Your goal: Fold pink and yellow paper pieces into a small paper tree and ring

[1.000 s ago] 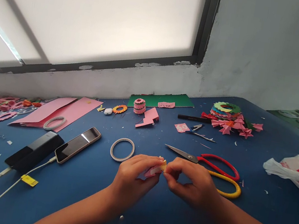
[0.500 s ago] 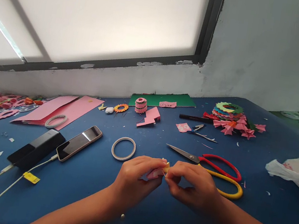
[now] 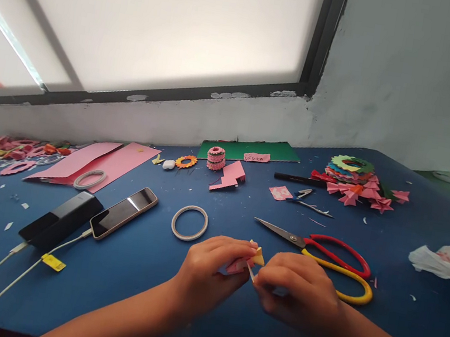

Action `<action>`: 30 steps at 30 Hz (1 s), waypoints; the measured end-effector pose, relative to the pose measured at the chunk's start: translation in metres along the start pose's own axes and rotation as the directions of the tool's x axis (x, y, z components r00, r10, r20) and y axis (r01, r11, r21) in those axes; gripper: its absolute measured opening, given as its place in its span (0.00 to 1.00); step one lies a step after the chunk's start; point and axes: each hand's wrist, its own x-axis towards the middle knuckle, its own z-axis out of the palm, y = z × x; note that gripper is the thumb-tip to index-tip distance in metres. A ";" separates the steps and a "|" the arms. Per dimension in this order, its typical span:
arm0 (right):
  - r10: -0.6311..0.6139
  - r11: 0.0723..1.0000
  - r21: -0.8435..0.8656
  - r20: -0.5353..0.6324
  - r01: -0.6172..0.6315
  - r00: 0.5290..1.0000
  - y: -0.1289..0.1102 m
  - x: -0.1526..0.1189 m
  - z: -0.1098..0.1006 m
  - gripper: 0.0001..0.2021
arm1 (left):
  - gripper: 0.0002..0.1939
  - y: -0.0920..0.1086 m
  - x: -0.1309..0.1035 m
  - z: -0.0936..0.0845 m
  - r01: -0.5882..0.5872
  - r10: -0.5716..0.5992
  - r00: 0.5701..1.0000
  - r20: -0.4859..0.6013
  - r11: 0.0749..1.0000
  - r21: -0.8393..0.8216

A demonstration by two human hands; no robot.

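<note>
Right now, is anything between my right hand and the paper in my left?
Only a thin white strip, running from the paper in your left hand to your right hand. Nothing else visible fills that gap; the scissors lie beyond it.

Place: looks like a craft workspace; exact kind of room unclear
Tabletop: blue table [image 3: 139, 291], scissors [image 3: 301, 242], tape ring [image 3: 190, 223], pink paper sheets [image 3: 124, 162], scattered scraps
Wall: patchy plaster [image 3: 391, 75]
</note>
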 end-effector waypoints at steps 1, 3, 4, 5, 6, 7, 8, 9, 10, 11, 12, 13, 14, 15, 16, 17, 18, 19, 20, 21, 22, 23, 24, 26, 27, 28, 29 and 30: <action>-0.029 0.999 -0.018 0.017 0.030 0.999 -0.001 -0.001 -0.001 0.09 | 0.09 0.000 0.000 0.000 -0.015 0.015 1.000 -0.016 1.000 -0.013; -0.084 0.996 -0.023 0.060 0.086 0.995 -0.002 -0.002 -0.003 0.08 | 0.09 -0.001 -0.001 0.001 -0.058 0.057 0.997 -0.046 0.998 -0.036; -0.103 0.994 -0.020 0.076 0.104 0.992 -0.003 -0.002 -0.004 0.08 | 0.09 -0.001 -0.001 0.002 -0.081 0.078 0.995 -0.055 0.996 -0.044; -0.114 0.993 -0.018 0.085 0.116 0.990 -0.003 -0.002 -0.005 0.08 | 0.10 -0.001 -0.001 0.002 -0.099 0.096 0.994 -0.057 0.994 -0.050; -0.124 0.992 -0.015 0.090 0.126 0.988 -0.003 -0.002 -0.005 0.08 | 0.10 -0.001 -0.001 0.002 -0.113 0.110 0.992 -0.058 0.992 -0.055; -0.133 0.991 -0.014 0.091 0.135 0.987 -0.004 -0.001 -0.006 0.07 | 0.10 0.000 -0.001 0.002 -0.124 0.121 0.991 -0.054 0.990 -0.059; -0.144 0.989 -0.011 0.090 0.145 0.986 -0.004 0.000 -0.006 0.07 | 0.10 0.000 -0.001 0.002 -0.131 0.128 0.991 -0.049 0.989 -0.063; -0.152 0.988 -0.010 0.087 0.153 0.985 -0.004 0.000 -0.006 0.07 | 0.10 0.000 -0.001 0.002 -0.135 0.132 0.990 -0.045 0.989 -0.066; -0.160 0.987 -0.006 0.092 0.161 0.983 -0.003 0.000 -0.007 0.07 | 0.10 0.000 -0.001 0.002 -0.139 0.136 0.990 -0.043 0.988 -0.069; -0.167 0.986 -0.004 0.097 0.169 0.981 -0.003 -0.001 -0.007 0.06 | 0.10 0.000 0.000 0.002 -0.141 0.138 0.990 -0.041 0.987 -0.071; -0.174 0.985 -0.003 0.103 0.175 0.979 -0.003 -0.001 -0.008 0.06 | 0.10 0.000 0.000 0.003 -0.142 0.140 0.989 -0.041 0.987 -0.072; -0.178 0.984 -0.001 0.107 0.179 0.978 -0.003 -0.002 -0.008 0.06 | 0.10 0.000 0.000 0.003 -0.143 0.141 0.989 -0.041 0.987 -0.071; -0.179 0.984 0.002 0.108 0.180 0.978 -0.003 -0.003 -0.008 0.06 | 0.10 0.000 0.001 0.003 -0.144 0.141 0.989 -0.041 0.987 -0.069; -0.179 0.984 0.004 0.105 0.180 0.978 -0.003 -0.003 -0.008 0.06 | 0.09 0.000 0.001 0.003 -0.146 0.144 0.989 -0.040 0.987 -0.066; -0.171 0.985 -0.001 0.090 0.172 0.981 -0.003 -0.003 -0.008 0.06 | 0.09 0.000 0.001 0.003 -0.148 0.145 0.989 -0.040 0.987 -0.062; -0.155 0.988 -0.010 0.068 0.156 0.986 -0.004 -0.003 -0.008 0.07 | 0.09 0.000 0.000 0.002 -0.148 0.145 0.989 -0.039 0.987 -0.059; -0.134 0.991 -0.023 0.048 0.135 0.990 -0.004 -0.003 -0.007 0.07 | 0.09 -0.001 0.000 0.002 -0.144 0.143 0.989 -0.036 0.988 -0.054; -0.108 0.993 -0.042 0.030 0.109 0.994 -0.004 -0.002 -0.007 0.07 | 0.09 -0.001 0.000 0.002 -0.138 0.137 0.990 -0.034 0.989 -0.049; -0.079 0.995 -0.063 0.018 0.080 0.997 -0.005 -0.001 -0.007 0.06 | 0.10 -0.002 -0.001 0.002 -0.131 0.130 0.991 -0.032 0.990 -0.046; -0.050 0.996 -0.080 0.006 0.051 0.999 -0.005 0.000 -0.006 0.05 | 0.10 -0.002 -0.001 0.002 -0.123 0.122 0.992 -0.026 0.991 -0.045; -0.025 0.996 -0.088 0.001 0.025 1.000 -0.005 0.001 -0.006 0.04 | 0.10 -0.003 -0.002 0.002 -0.120 0.120 0.993 -0.021 0.992 -0.047; -0.005 0.996 -0.086 0.002 0.005 1.000 -0.005 0.002 -0.006 0.04 | 0.10 -0.003 -0.002 0.002 -0.124 0.123 0.992 -0.017 0.991 -0.049; 0.012 0.997 -0.078 -0.006 -0.012 1.000 -0.005 0.003 -0.005 0.05 | 0.10 -0.003 -0.002 0.002 -0.131 0.130 0.991 -0.014 0.990 -0.052; 0.039 0.998 -0.040 -0.028 -0.040 0.999 -0.004 0.005 -0.005 0.06 | 0.09 -0.004 -0.002 0.002 -0.140 0.140 0.990 -0.007 0.989 -0.051; 0.053 0.998 -0.019 -0.032 -0.053 0.998 -0.003 0.005 -0.005 0.07 | 0.09 -0.003 -0.002 0.002 -0.141 0.141 0.990 -0.004 0.989 -0.046; 0.062 0.998 0.001 -0.035 -0.062 0.997 -0.002 0.005 -0.005 0.08 | 0.09 -0.003 -0.002 0.001 -0.139 0.139 0.990 -0.002 0.989 -0.042; 0.071 0.997 0.017 -0.038 -0.070 0.997 -0.001 0.005 -0.005 0.08 | 0.09 -0.003 -0.002 0.001 -0.134 0.135 0.991 0.001 0.990 -0.038; 0.074 0.997 0.031 -0.031 -0.073 0.997 0.000 0.004 -0.005 0.08 | 0.09 -0.002 -0.002 0.001 -0.131 0.131 0.991 0.004 0.991 -0.035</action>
